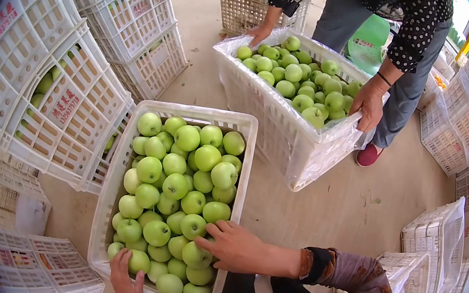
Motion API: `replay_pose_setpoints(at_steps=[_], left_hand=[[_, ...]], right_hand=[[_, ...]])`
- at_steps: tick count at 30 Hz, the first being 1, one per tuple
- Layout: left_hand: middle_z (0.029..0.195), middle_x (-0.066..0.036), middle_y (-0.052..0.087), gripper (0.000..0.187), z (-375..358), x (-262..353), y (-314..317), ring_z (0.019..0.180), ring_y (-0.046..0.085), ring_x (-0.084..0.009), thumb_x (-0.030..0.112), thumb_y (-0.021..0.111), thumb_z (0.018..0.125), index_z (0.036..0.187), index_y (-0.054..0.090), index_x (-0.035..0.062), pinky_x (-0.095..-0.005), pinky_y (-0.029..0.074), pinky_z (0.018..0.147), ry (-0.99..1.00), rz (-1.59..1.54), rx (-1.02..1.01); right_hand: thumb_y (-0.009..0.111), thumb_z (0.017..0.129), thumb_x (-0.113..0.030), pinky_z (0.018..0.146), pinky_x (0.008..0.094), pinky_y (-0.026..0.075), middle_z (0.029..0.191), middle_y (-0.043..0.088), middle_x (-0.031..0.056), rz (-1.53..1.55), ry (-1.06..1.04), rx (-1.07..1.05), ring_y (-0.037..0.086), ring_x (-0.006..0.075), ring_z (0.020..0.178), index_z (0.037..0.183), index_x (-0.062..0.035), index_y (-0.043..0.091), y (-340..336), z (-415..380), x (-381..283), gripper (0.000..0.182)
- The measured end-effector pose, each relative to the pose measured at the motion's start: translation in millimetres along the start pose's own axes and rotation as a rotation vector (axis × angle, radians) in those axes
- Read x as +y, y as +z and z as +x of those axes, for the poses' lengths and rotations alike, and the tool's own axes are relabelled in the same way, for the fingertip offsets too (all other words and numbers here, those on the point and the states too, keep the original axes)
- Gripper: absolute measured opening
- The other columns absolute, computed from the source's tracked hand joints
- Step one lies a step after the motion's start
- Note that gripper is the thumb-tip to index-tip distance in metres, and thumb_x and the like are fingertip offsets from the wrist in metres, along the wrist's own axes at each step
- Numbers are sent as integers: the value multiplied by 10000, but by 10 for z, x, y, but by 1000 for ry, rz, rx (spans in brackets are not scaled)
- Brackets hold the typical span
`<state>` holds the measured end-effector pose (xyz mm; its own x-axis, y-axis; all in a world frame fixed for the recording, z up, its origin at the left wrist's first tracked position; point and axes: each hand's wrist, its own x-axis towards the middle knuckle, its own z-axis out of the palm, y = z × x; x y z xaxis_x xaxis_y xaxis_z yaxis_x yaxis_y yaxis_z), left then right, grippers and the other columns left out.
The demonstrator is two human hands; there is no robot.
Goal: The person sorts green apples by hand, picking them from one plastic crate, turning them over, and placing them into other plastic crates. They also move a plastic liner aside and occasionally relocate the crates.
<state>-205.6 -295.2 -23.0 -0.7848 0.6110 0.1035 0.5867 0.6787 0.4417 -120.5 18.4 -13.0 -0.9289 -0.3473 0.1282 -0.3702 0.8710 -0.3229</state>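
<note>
A white plastic crate [247, 166] full of green apples [175, 186] stands in front of me. My right hand [241, 249] reaches in over its right side, fingers spread and touching apples near the rim. At the near left corner, my left hand [127, 278] rests with its fingertips against a green apple [138, 261], the thumb held apart. Neither hand lifts anything. Another white crate [268, 121], lined with clear plastic and heaped with green apples, is gripped at both ends by a person in a dotted sleeve [409, 36].
Tall stacks of white crates [66, 105] line the left side, some showing green fruit through their slots. More crates [458, 112] stand along the right. A green plastic chair [369, 42] is behind the other person. Concrete floor [332, 220] lies between.
</note>
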Motion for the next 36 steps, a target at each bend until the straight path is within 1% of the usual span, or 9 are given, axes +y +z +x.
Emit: replay_pose_setpoints(at_steps=[2,5,8,12,23,27,31,33,36], left_hand=[[1269,-251,477,504,20,35,-6,1160,457,-432,230,558,835,1267,473,-16,-478,371,989,-14,3,16],[1253,-242,490,478,10,52,-2,1151,461,-430,208,556,830,1248,485,-12,-479,377,975,-21,16,4],[1248,-237,495,473,14,28,11,1142,468,-430,204,557,830,1248,487,-7,-477,382,968,-22,15,18],[1240,-236,499,464,9,39,24,1129,478,-430,199,554,830,1244,492,-1,-474,387,965,-20,18,35],[1226,-233,512,462,-2,-7,53,1134,486,-425,175,562,797,1223,514,0,-466,387,976,-22,5,71],[1224,-221,520,523,-4,-14,58,1129,494,-420,174,624,749,1234,509,15,-464,398,970,-21,30,75],[1248,-231,505,641,44,-30,42,1121,492,-430,187,704,685,1268,487,30,-483,419,941,-4,46,18],[1213,-205,531,648,68,-27,61,1095,506,-420,159,731,643,1239,506,40,-483,432,923,-17,69,37],[1199,-173,554,630,79,21,32,1078,532,-389,144,752,638,1222,524,79,-456,454,907,-42,69,82]], right_hand=[[717,753,-341,911,368,400,1092,517,136,87,62,-186,503,276,1041,1270,-50,462,-17,-33,27,646],[709,758,-347,961,375,368,1079,517,139,151,56,-127,494,275,1057,1294,-33,449,100,-98,-1,674],[731,721,-361,922,354,354,958,516,107,136,9,43,489,255,951,1318,9,439,192,-121,12,761],[721,731,-363,922,359,353,950,512,106,146,26,52,480,262,949,1334,8,427,202,-126,32,767],[721,735,-352,949,374,351,990,509,125,200,55,45,476,279,981,1351,-10,412,259,-120,26,769],[709,746,-351,969,378,345,988,526,130,226,64,47,484,280,996,1358,-9,407,269,-116,7,763],[697,756,-418,978,380,340,888,560,119,172,91,-16,515,281,947,1351,-3,416,199,-120,0,778],[694,758,-445,975,380,340,842,573,111,165,43,-50,526,279,916,1346,-2,421,142,-100,-24,785],[700,766,-452,959,394,343,777,605,98,117,138,-129,548,267,877,1328,-27,443,-32,-12,-96,750]])
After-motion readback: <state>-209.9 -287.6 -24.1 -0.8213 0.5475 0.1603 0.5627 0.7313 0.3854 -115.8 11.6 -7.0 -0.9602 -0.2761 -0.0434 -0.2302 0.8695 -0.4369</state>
